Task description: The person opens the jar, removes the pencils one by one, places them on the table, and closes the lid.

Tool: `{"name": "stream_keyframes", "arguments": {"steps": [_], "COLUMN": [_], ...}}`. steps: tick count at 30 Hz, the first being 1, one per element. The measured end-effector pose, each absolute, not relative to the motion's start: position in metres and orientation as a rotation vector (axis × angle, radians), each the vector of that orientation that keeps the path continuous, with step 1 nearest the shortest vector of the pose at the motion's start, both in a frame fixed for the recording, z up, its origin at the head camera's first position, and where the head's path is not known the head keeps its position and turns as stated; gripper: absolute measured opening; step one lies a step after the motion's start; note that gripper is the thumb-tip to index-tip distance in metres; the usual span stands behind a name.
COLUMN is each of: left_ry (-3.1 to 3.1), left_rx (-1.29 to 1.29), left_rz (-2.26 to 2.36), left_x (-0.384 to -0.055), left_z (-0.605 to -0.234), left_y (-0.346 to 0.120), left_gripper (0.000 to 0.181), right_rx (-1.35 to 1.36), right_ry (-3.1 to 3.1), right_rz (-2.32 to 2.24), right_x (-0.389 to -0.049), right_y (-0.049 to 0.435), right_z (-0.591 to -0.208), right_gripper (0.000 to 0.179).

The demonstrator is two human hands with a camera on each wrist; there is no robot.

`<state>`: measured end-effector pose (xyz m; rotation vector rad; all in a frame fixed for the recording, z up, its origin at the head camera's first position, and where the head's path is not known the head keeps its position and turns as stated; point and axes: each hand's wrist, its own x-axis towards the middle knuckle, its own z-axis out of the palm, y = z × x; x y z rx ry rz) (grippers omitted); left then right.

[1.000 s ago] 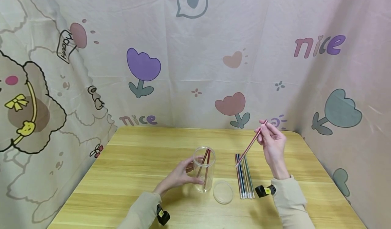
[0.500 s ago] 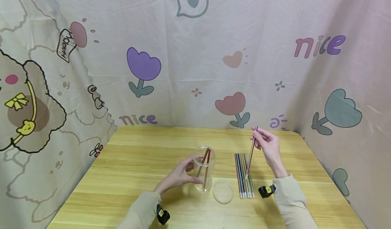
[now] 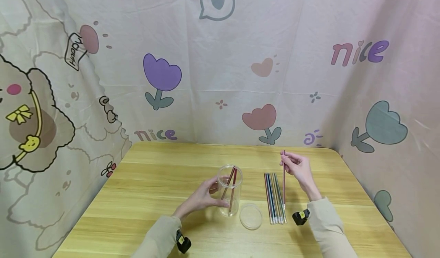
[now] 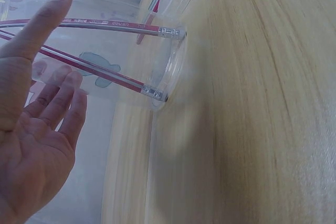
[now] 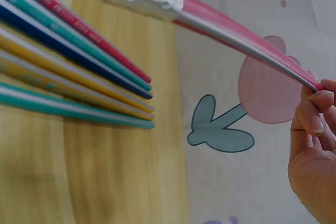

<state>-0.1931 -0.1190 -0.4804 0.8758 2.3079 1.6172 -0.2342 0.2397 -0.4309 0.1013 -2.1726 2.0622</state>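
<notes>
My left hand (image 3: 205, 195) grips a clear round jar (image 3: 237, 197) standing on the table, thumb on one side and fingers on the other. Two red pencils (image 4: 115, 72) lean inside it, eraser ends down. Higher up on the right, my right hand (image 3: 298, 170) pinches a red-and-silver pencil (image 5: 236, 38) near its far end. This pencil hangs nearly upright, its white eraser end lowest, close to a row of pencils (image 3: 274, 197) on the table. In the right wrist view that row shows red, green, dark blue and yellow pencils (image 5: 79, 56), side by side.
A clear round lid (image 3: 251, 216) lies flat between the jar and the pencil row. Wood-grain planks cover the table (image 3: 137, 197). A printed cloth (image 3: 213, 78) hangs behind the table's far edge and along both sides.
My right hand has come down and slightly left, and the pencil in it has swung from slanting to nearly upright, its eraser end shifting right. My left hand and the jar have stayed put.
</notes>
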Motion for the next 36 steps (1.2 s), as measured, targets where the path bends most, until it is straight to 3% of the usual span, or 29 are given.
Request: {"name": "stream_keyframes", "arguments": {"steps": [4, 11, 36], "left_ry": [2.312, 2.315, 2.323], "left_rx": [0.871, 0.878, 0.865], "left_rz": [1.615, 1.614, 1.605], "left_x": [-0.193, -0.192, -0.193], "left_z": [-0.480, -0.480, -0.481], "left_y": [-0.119, -0.119, -0.119], "left_gripper": [0.080, 0.080, 0.080], "right_rx": [0.076, 0.066, 0.068], "right_ry": [-2.266, -2.382, -2.514], "right_rz": [2.006, 1.958, 1.924], "right_x": [-0.236, -0.238, -0.242], "right_y": [0.241, 0.244, 0.253], "right_z": [-0.438, -0.449, -0.479], "right_gripper": [0.015, 0.045, 0.043]}}
